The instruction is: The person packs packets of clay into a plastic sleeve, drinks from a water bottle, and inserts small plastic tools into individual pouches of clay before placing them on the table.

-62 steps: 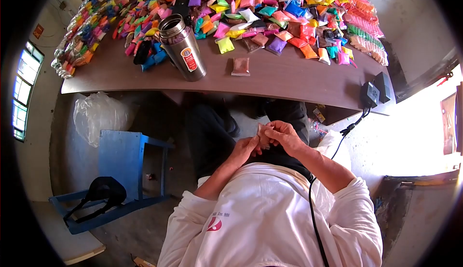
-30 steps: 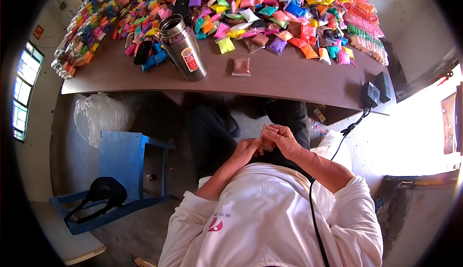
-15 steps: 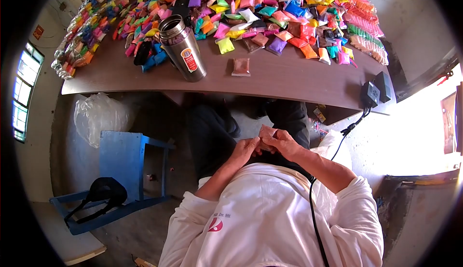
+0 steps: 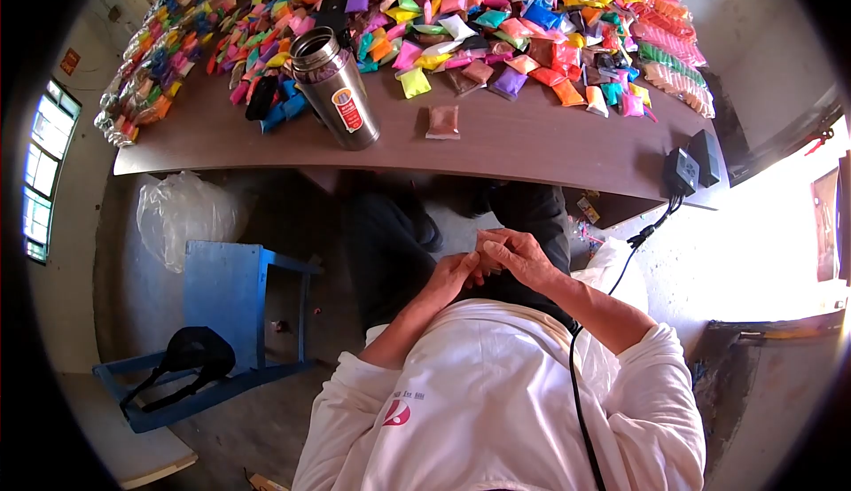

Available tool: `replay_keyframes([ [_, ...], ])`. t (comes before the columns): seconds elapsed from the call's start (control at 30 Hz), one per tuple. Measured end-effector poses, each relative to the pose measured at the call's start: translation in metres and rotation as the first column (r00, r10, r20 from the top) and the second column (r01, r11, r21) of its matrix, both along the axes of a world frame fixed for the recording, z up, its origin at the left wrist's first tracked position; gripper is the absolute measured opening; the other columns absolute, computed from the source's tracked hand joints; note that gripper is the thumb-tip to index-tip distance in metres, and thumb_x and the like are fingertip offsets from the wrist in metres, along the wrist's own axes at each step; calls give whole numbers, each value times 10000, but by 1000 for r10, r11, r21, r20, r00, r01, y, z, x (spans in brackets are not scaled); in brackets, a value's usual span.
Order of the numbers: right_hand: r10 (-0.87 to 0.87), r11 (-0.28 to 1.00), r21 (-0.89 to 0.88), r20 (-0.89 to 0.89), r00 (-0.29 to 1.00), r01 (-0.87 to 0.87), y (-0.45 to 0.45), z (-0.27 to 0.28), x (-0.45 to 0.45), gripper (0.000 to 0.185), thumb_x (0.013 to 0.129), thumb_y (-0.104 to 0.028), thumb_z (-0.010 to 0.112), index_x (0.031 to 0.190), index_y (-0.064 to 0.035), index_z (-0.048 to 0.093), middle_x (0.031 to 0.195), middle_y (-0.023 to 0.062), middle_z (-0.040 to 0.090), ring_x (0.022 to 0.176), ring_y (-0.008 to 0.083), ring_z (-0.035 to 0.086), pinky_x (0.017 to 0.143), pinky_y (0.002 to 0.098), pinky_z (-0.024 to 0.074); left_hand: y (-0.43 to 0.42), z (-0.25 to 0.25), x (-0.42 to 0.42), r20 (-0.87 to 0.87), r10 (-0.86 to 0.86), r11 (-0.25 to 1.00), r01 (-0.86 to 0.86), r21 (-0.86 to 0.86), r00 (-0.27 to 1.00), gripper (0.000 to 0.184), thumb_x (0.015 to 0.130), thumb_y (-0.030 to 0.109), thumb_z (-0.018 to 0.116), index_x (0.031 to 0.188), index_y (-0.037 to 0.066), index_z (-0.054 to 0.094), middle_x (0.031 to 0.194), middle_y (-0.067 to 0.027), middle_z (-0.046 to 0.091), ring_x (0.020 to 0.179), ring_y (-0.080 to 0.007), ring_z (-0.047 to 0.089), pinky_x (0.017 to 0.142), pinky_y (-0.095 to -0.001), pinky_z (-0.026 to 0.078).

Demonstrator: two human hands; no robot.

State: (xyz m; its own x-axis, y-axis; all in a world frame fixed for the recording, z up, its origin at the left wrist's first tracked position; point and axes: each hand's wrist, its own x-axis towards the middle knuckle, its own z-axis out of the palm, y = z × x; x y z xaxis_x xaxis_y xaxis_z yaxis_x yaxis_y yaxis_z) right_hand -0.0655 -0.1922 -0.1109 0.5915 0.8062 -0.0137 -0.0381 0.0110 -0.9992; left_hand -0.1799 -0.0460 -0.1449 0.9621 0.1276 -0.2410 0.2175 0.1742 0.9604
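Observation:
Over my lap, my left hand and my right hand meet around a small brown-pink clay packet. My right thumb presses across its top, and my left fingers are curled at its left side. Most of the packet is hidden by my fingers. A similar brown packet lies flat by itself near the front edge of the table. Beyond it is a heap of colourful packets.
A steel flask with its top uncovered stands on the table. Black power adapters sit at the right corner, their cable hanging down. A blue stool bearing a black strapped item is at left, near a clear plastic bag.
My right hand has shifted over the packet, its fingers now covering more of it. My left hand stays almost in place.

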Motion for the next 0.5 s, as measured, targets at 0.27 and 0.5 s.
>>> replay_keyframes([
  [0.27, 66, 998, 24, -87, 994, -64, 2, 7, 5, 332, 989, -234, 504, 785, 13, 592, 625, 11, 496, 571, 84, 425, 519, 258, 375, 0, -8, 0, 21, -56, 998, 56, 5, 998, 578, 934, 547, 474, 741, 21, 617, 779, -49, 616, 676, -112, 528, 604, -234, 401],
  [0.5, -22, 1000, -8, -115, 993, 21, 5, 5, 4, 319, 983, -223, 516, 777, 10, 586, 619, 4, 500, 563, 83, 427, 511, 247, 374, 1, -6, 1, 12, -55, 998, 55, 39, 998, 575, 944, 536, 461, 727, 25, 608, 770, -50, 620, 666, -117, 530, 609, -243, 409],
])
